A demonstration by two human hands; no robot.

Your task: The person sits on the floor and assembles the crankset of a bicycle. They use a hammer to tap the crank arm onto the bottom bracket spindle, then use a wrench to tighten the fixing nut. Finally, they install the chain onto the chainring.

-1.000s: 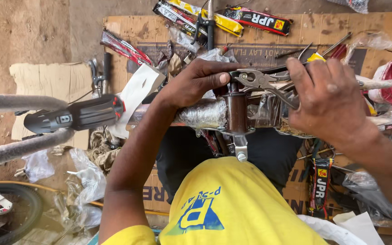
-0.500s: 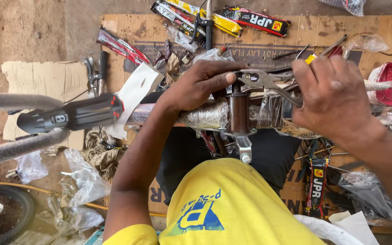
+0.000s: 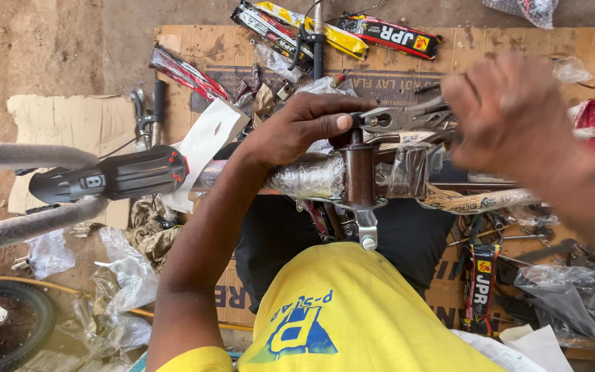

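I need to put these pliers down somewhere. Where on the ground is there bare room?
Bare dirt floor lies at upper left, beyond the cardboard scrap; that scrap is mostly free too. The big cardboard sheet is crowded with long packets, plastic bags and tools near the right hand.

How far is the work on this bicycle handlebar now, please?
Done: handlebar sits in the brown stem, black grip fitted. In hand: left hand steadies the stem top, right hand works pliers there, blurred. Left: plastic wrap not yet removed.

Glossy brown metal stem [image 3: 359, 172], crinkled clear plastic wrap [image 3: 311, 176] — steel pliers [image 3: 401, 117], matt black rubber grip [image 3: 118, 176], rough cardboard [image 3: 194, 48].
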